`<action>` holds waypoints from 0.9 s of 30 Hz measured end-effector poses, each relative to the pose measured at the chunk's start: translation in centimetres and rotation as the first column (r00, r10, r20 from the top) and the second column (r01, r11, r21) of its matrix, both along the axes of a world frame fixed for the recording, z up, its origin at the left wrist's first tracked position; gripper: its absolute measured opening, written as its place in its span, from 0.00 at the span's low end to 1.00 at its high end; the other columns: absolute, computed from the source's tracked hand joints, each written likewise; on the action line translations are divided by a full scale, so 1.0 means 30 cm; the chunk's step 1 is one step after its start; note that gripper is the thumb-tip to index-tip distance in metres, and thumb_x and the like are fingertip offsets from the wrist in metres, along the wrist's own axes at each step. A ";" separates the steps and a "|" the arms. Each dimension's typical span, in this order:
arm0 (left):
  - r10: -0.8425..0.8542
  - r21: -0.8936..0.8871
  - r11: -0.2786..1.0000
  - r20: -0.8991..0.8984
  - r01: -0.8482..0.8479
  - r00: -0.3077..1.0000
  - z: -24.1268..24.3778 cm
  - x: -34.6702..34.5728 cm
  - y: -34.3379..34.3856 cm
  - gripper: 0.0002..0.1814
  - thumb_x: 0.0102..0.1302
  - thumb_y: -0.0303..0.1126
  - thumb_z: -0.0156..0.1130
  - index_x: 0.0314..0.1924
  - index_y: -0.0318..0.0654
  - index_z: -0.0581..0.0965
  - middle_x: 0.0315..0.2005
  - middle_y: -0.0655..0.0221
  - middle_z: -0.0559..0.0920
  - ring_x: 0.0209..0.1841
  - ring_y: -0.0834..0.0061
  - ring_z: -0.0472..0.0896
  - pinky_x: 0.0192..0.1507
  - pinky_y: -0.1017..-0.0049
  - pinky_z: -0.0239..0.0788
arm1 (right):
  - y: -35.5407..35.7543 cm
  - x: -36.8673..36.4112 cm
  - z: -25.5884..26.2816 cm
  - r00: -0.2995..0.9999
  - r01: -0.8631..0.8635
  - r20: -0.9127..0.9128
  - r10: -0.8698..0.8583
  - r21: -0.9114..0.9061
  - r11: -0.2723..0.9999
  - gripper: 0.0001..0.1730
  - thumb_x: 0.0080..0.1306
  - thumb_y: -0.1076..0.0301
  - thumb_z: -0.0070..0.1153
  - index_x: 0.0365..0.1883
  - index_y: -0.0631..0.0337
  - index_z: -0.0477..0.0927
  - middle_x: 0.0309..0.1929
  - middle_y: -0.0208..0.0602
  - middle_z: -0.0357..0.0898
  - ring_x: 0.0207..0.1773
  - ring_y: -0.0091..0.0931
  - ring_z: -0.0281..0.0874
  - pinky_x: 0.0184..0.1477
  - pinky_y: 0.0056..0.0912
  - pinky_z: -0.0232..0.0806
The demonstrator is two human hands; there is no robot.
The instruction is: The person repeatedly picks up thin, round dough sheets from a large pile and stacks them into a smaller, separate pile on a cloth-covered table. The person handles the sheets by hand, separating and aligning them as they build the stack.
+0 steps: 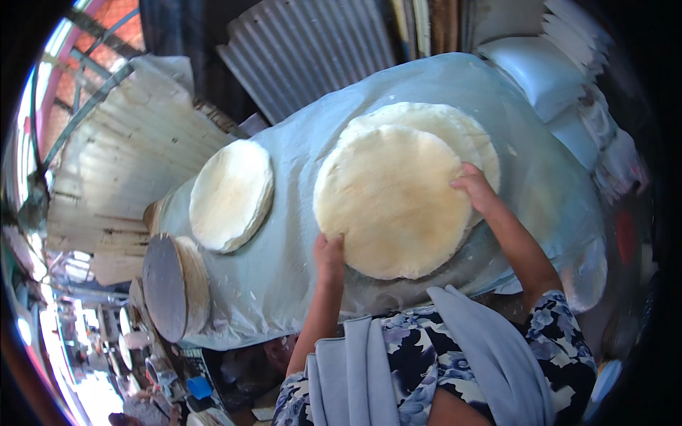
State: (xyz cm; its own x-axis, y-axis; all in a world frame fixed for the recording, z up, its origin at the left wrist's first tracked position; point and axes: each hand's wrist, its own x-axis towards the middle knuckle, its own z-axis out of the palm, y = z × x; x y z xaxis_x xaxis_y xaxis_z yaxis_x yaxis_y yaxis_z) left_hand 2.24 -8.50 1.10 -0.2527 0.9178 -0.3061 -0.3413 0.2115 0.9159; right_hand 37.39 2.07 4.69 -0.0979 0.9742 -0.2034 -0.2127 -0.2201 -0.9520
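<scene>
A large round sheet of pale flat dough (394, 202) lies between my two hands, over a pile of similar rounds (426, 114) on a plastic-covered table (293, 213). My left hand (329, 255) grips its lower left edge, thumb on top. At its right edge, my right hand (473, 183) pinches the rim between thumb and fingers. The fingers under the sheet are hidden. To the left, a smaller stack of pale rounds (232, 196) rests on the same plastic.
Near the table's left end stands a stack of round boards (169, 287). Corrugated metal sheets (314, 53) rise behind the table. Filled white sacks (533, 74) lie at the back right. At lower left are a blue cup (199, 387) and another person (146, 410).
</scene>
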 end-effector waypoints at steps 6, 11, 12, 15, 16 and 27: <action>0.069 0.180 0.981 0.013 -0.070 0.998 0.137 -0.026 0.056 0.17 0.55 0.18 0.50 0.46 0.32 0.72 0.35 0.68 0.79 0.34 0.80 0.76 0.36 0.79 0.67 | -0.020 -0.121 0.228 0.995 -0.096 -0.013 0.099 0.132 0.987 0.27 0.49 0.82 0.47 0.51 0.67 0.70 0.47 0.38 0.76 0.48 0.27 0.75 0.52 0.28 0.65; -0.017 0.408 0.913 0.017 0.009 1.000 0.434 -0.371 0.117 0.17 0.56 0.18 0.48 0.48 0.31 0.71 0.40 0.65 0.79 0.41 0.77 0.77 0.44 0.77 0.69 | 0.041 -0.471 0.549 0.975 -0.209 -0.030 0.222 0.230 0.950 0.27 0.51 0.82 0.44 0.53 0.68 0.68 0.50 0.38 0.74 0.51 0.27 0.74 0.55 0.28 0.65; -0.010 0.441 0.897 -0.004 0.011 1.000 0.462 -0.470 0.149 0.17 0.57 0.18 0.48 0.48 0.31 0.71 0.41 0.64 0.79 0.41 0.76 0.77 0.44 0.77 0.69 | 0.079 -0.536 0.583 0.976 -0.203 -0.026 0.216 0.244 0.948 0.26 0.52 0.82 0.45 0.53 0.68 0.68 0.49 0.38 0.74 0.51 0.27 0.74 0.55 0.29 0.65; 0.083 0.535 0.843 -0.037 -0.050 0.996 0.553 -0.781 0.192 0.17 0.57 0.18 0.48 0.48 0.31 0.71 0.40 0.64 0.79 0.39 0.78 0.78 0.43 0.79 0.70 | 0.230 -0.806 0.659 0.927 -0.285 -0.135 0.351 0.356 0.890 0.24 0.55 0.82 0.47 0.53 0.67 0.68 0.48 0.38 0.75 0.49 0.27 0.75 0.53 0.29 0.67; 0.121 0.541 0.836 -0.022 -0.090 0.992 0.584 -0.865 0.197 0.17 0.57 0.17 0.48 0.47 0.31 0.72 0.39 0.64 0.79 0.38 0.76 0.79 0.43 0.78 0.70 | 0.291 -0.892 0.662 0.909 -0.304 -0.161 0.384 0.376 0.875 0.22 0.55 0.82 0.47 0.51 0.67 0.69 0.47 0.39 0.76 0.48 0.27 0.75 0.53 0.29 0.67; 0.608 0.212 0.793 -0.222 -0.571 0.762 0.019 -1.320 0.211 0.27 0.55 0.16 0.50 0.57 0.27 0.63 0.51 0.58 0.73 0.51 0.68 0.73 0.53 0.73 0.63 | 0.651 -1.614 -0.057 0.943 -0.285 0.170 0.286 -0.032 0.958 0.27 0.46 0.85 0.53 0.49 0.68 0.70 0.43 0.42 0.76 0.45 0.35 0.75 0.50 0.36 0.68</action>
